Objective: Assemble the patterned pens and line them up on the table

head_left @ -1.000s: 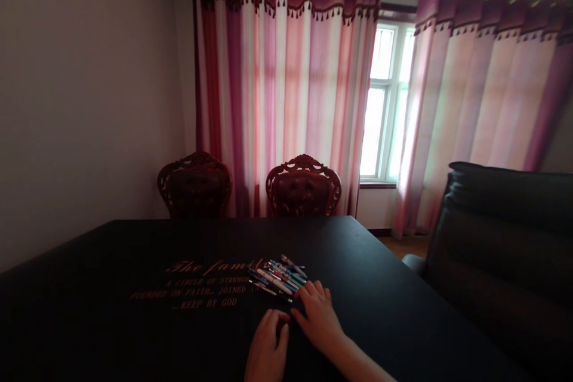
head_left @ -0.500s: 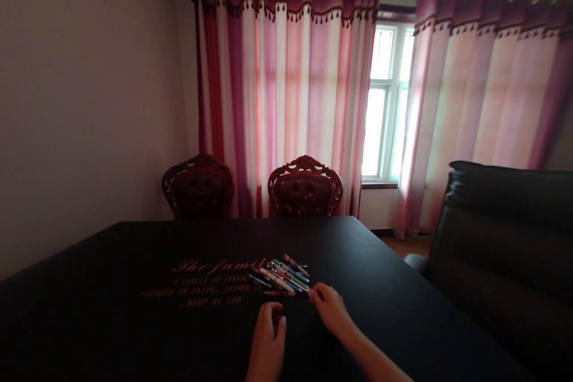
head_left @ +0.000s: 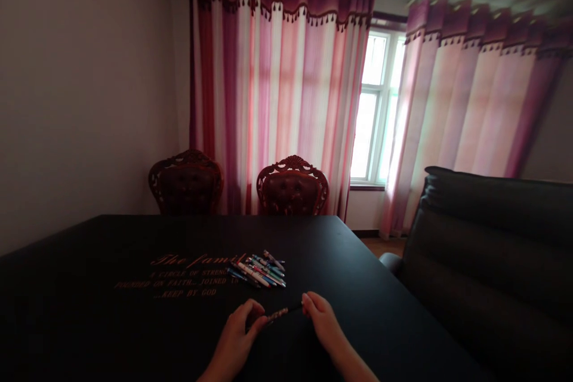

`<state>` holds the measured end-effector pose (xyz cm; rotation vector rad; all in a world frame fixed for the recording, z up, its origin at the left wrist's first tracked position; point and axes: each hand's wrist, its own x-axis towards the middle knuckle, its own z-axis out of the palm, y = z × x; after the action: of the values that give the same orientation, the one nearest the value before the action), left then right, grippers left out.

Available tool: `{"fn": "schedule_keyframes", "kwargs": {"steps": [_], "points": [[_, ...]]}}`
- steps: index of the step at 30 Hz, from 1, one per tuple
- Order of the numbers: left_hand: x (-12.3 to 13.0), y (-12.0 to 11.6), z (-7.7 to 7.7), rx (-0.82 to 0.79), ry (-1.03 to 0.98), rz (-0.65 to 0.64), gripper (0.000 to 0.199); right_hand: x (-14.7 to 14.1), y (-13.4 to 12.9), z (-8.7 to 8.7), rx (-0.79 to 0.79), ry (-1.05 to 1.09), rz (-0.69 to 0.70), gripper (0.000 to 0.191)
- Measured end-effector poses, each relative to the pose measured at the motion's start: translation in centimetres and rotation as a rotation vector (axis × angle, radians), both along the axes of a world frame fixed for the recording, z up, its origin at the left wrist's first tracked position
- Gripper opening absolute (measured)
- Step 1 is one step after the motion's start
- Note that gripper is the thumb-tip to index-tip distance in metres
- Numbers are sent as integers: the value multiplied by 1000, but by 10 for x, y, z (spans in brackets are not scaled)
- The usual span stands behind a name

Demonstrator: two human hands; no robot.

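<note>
Gripping a slim speckled pen (head_left: 280, 313) side to side over the black table (head_left: 358, 262), the left hand (head_left: 235, 340) clenches one end, the right hand (head_left: 320, 313) pinches the dark tip, near a loose pen pile (head_left: 258, 271).

The pen (head_left: 278, 314) vanishes into the left fingers (head_left: 254, 317) — the piled pens (head_left: 258, 270) are too small and dim to tell apart.
</note>
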<state>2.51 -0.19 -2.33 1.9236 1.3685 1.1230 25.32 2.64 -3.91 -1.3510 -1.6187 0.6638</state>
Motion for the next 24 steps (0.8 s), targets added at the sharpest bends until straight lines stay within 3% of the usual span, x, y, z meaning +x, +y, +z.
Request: {"fn": "schedule_keyframes", "kwargs": {"steps": [7, 14, 20, 24], "points": [[4, 6, -8, 21, 34, -11, 37, 4, -13, 13, 76, -102, 21, 43], [1, 12, -12, -12, 41, 37, 43, 3, -24, 31, 144, -230, 58, 29], [2, 10, -12, 6, 71, 35, 41, 3, -25, 32, 36, -220, 53, 57], [3, 9, -14, 12, 83, 36, 40, 1, -23, 31, 20, -211, 62, 62]]}}
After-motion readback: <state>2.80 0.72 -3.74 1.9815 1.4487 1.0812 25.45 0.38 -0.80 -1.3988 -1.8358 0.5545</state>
